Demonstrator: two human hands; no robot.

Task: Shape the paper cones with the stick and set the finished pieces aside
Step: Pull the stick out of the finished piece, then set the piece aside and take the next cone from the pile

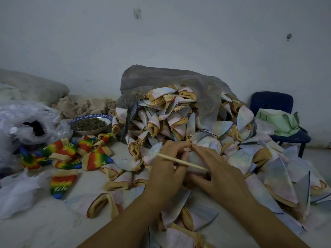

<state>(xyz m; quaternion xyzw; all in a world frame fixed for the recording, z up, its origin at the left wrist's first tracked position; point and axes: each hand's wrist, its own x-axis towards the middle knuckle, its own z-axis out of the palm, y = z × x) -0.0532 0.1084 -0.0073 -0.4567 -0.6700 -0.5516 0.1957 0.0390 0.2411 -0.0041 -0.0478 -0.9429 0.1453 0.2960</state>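
Observation:
Both hands meet over one pale cone (197, 158) at the centre of the view. My left hand (166, 167) pinches its upper edge with fingertips, and my right hand (218, 174) grips the same cone from the right. A thin light wooden stick (180, 161) lies slanted across my left fingers, its right end tucked under my right hand. A big heap of pale cones with tan rims (179, 119) spills from a grey plastic bag (161, 77) just behind. Rainbow-coloured pieces (71, 154) lie in a group to the left.
A blue-rimmed bowl of dark bits (89, 124) stands behind the rainbow pieces. Clear plastic bags (26, 126) crowd the far left. A blue chair (279, 122) with a green box stands at the right by the wall. Loose cones litter the surface near me.

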